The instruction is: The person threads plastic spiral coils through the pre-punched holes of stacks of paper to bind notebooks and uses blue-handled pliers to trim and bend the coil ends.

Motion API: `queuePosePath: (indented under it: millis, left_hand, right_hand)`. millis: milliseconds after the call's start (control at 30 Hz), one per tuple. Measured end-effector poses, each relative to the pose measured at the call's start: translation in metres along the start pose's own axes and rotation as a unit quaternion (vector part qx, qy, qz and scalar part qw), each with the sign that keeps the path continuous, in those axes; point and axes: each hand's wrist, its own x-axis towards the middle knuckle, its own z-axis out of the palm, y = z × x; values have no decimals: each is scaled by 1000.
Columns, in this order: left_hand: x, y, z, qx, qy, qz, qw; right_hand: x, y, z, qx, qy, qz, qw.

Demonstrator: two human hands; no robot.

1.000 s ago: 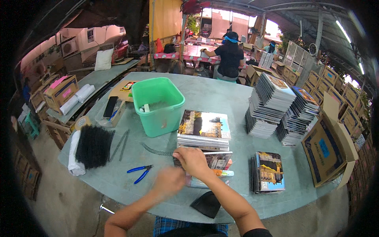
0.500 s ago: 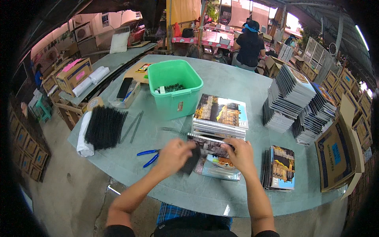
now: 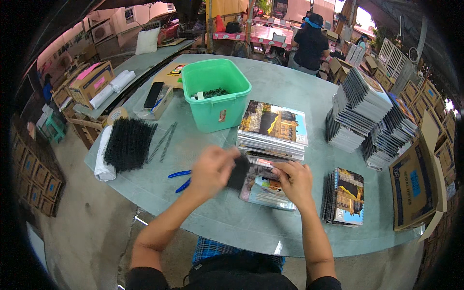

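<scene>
Frame center: left hand [image 3: 212, 169] is gripping a black spiral binding [image 3: 238, 172], grip clenched; right hand [image 3: 296, 180] is pressing the unbound booklet [image 3: 266, 186] flat on the table [image 3: 290, 92], fingers released.

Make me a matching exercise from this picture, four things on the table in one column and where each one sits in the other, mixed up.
Things:
1. green bin
2. blue pliers
3. black binding combs
4. bound notebook

Places:
A. just left of the left hand
B. right of the right hand
C. far side of the table, beyond the hands
D. left end of the table

Pairs: 1-C, 2-A, 3-D, 4-B
</scene>
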Motion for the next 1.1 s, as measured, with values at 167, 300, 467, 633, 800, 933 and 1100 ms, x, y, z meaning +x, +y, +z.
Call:
queuePosePath:
  millis: [167, 300, 467, 633, 800, 933, 1100]
  left_hand:
    - [19, 21, -7, -24, 163, -26, 986]
    - [2, 7, 14, -21, -218, 34, 975]
    - [25, 32, 18, -60, 174, -42, 982]
    - [17, 36, 17, -46, -151, -48, 986]
    - [17, 24, 42, -36, -144, -12, 989]
    - [46, 49, 31, -167, 47, -75, 982]
    - [29, 45, 47, -78, -245, -11, 966]
  right_hand:
    - [-4, 3, -2, -1, -14, 10, 1000]
    - [-3, 5, -2, 1, -8, -4, 1000]
    - [-4, 8, -5, 3, -13, -6, 1000]
    - [-7, 32, -29, 187, -68, 137, 970]
    - [-33, 60, -5, 500, -16, 195, 844]
    - [-36, 65, 0, 508, -10, 232, 830]
    - [-36, 61, 1, 524, -16, 215, 824]
